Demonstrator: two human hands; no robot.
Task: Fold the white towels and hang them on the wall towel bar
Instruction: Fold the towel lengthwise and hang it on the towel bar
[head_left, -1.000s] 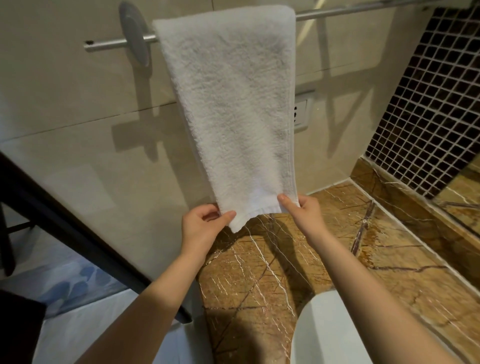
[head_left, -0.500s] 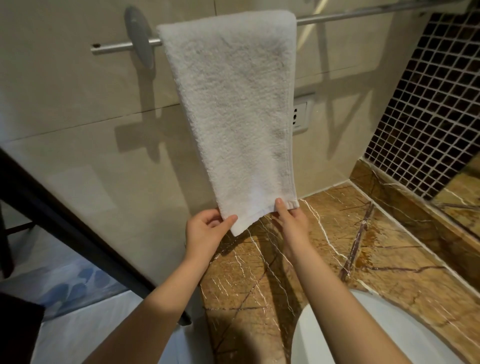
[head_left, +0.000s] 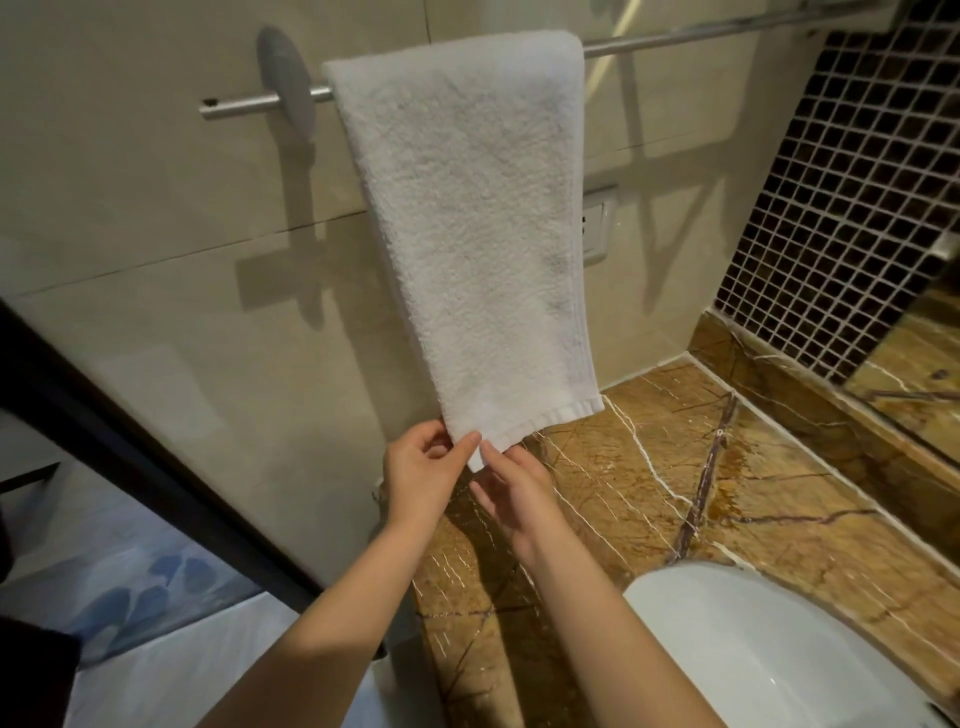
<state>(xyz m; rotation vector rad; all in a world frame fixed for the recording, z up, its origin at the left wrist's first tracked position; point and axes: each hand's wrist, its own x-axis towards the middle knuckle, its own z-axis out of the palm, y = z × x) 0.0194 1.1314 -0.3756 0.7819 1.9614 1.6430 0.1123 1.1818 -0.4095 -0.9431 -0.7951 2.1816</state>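
The left hand (head_left: 421, 475) pinches the lower corner of the white towel (head_left: 478, 234); the right hand (head_left: 517, 491), fingers nearly straight, touches it, probably aligning 2 layers.

Both bare forearms reach up and forward, hands close together – left hand (head_left: 421, 478) pinches the towel (head_left: 467, 234) corner, thumb on top; right hand (head_left: 514, 491) has near-straight fingers – tips touching that corner.

I can read no text, labels or numbers; the wall plate (head_left: 597, 228), at three o'clock from the towel (head_left: 467, 234), shows no legible marking.
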